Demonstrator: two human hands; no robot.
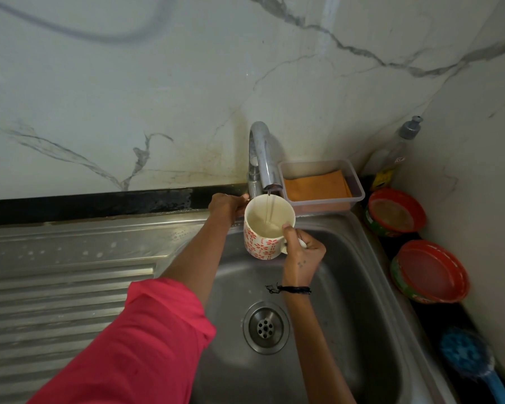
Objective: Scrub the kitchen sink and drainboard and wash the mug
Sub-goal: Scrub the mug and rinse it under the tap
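Flanking the sink (347, 287), tubs (395, 212) and brush (467, 354); right grip (302, 252) clasps mug (264, 228), left grip (228, 204) faucet (260, 158).

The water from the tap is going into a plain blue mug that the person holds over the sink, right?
Not quite. The mug is white with a red flower pattern, not plain blue. The head view shows it. The rest is right: water from the tap runs into it, and the right hand holds it by the handle over the sink.

Home kitchen: steel sink (362, 287), tap (260, 153).
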